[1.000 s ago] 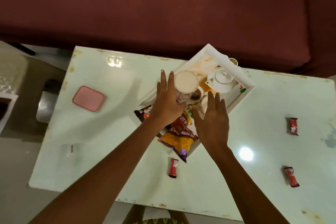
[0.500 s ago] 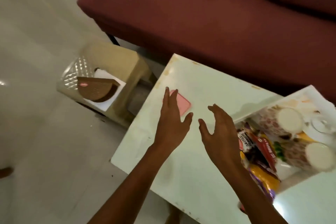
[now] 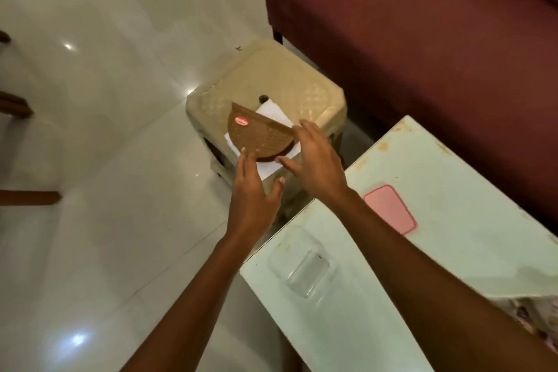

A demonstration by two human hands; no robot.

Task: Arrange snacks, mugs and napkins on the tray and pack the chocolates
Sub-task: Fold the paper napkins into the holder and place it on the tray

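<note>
Now both my left hand (image 3: pixel 252 190) and right hand (image 3: pixel 317 164) spread wide, empty, around the napkin holder (image 3: pixel 259 137) at the stool's (image 3: pixel 280 75) near edge; napkins not yet on the tray.

Two bare forearms are seen, uncovered from the lower edge of the view to the wrists; no sleeve, cuff or glove is worn on either. The left hand (image 3: pixel 252 193) and the right hand (image 3: pixel 317 160) are left bare; short, pale nails are shown on the fingers (image 3: pixel 283 162).
</note>
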